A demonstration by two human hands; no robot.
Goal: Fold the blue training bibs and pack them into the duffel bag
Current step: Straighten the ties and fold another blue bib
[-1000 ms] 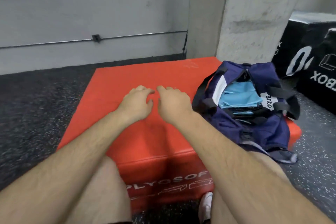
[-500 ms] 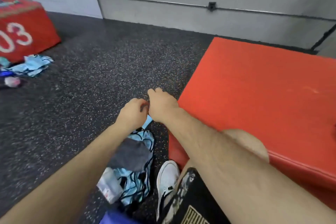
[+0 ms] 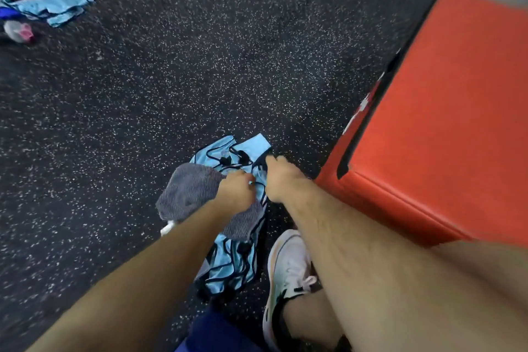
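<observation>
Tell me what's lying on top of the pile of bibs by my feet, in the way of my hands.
A grey striped cloth is draped across the middle of the blue bibs on the floor. Both the left hand and the right hand are already past it, on the bib fabric at the far end.

We see soft, even light with faint shadows and no glare. Motion blur smears the orange padded vinyl box (image 3: 445, 134) at right; wide-angle distortion bends the speckled black rubber floor (image 3: 171, 66) toward the edges.
</observation>
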